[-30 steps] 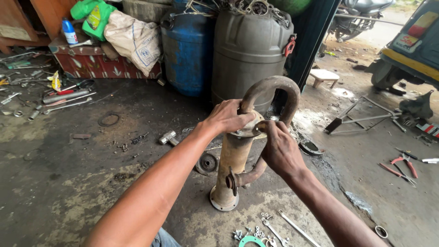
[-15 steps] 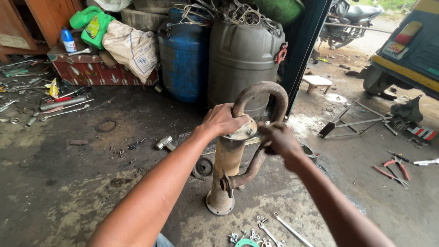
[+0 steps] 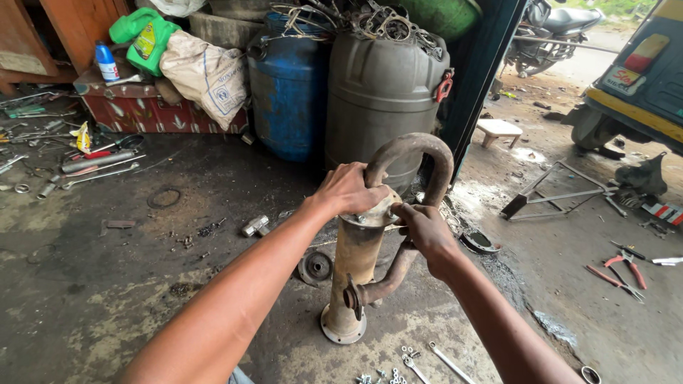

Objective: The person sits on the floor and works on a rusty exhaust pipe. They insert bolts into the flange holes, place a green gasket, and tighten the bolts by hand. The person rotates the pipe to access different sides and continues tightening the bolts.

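Observation:
A rusty exhaust silencer (image 3: pixel 356 267) stands upright on its round flange on the oily floor. A curved pipe (image 3: pixel 420 153) loops over its top and runs down the right side to a lower joint. My left hand (image 3: pixel 348 190) grips the top flange and the base of the bend. My right hand (image 3: pixel 423 229) is closed at the flange's right edge, fingers pinched on something small that I cannot make out.
Spanners and bolts (image 3: pixel 420 359) lie by the flange. A round metal disc (image 3: pixel 315 267) sits left of the silencer. Blue (image 3: pixel 288 92) and grey (image 3: pixel 384 92) drums stand behind. Pliers (image 3: pixel 622 270) lie at right, more tools (image 3: pixel 92 167) at left. A vehicle (image 3: pixel 640 78) is parked outside.
The view has come closer to the silencer. My right hand has shifted slightly along the flange edge. My left hand has kept its grip on top.

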